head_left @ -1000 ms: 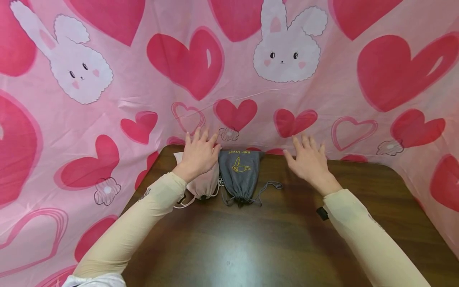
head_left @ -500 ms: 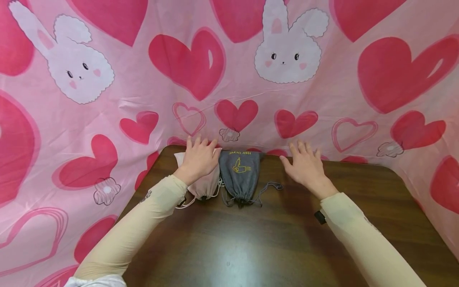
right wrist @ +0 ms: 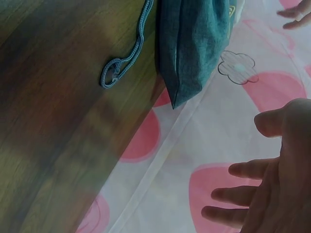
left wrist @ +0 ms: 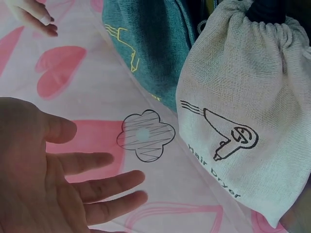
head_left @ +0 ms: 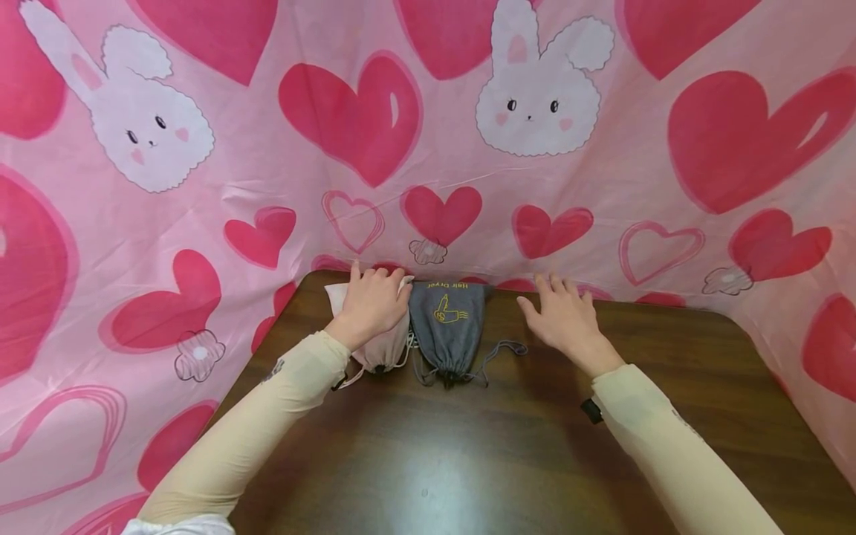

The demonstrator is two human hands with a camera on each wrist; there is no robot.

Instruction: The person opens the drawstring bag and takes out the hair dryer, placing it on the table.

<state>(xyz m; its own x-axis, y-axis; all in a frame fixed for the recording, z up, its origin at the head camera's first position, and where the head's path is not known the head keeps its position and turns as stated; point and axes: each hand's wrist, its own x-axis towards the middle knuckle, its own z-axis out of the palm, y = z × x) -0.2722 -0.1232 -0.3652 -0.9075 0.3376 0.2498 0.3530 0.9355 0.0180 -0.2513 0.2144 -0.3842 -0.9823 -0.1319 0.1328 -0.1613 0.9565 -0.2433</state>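
Two drawstring pouches lie side by side at the far edge of the wooden table. The beige pouch (left wrist: 238, 111) bears a black hair dryer drawing and the words "Hair Dryer". Beside it is a dark grey pouch (head_left: 446, 327) with the same motif in yellow; its drawstring (right wrist: 130, 57) trails to the right. My left hand (head_left: 374, 303) hovers over the beige pouch and hides part of it in the head view; its fingers are spread and hold nothing. To the right of the grey pouch, my right hand (head_left: 563, 316) hangs over the table with fingers spread and nothing held.
The dark wooden table (head_left: 428, 453) has rounded far corners. A pink cloth (head_left: 455, 163) printed with hearts and rabbits hangs right behind and along both sides of it.
Both hands have come down slightly toward the table, the right one also drifting a little left. The pouches lie where they were.
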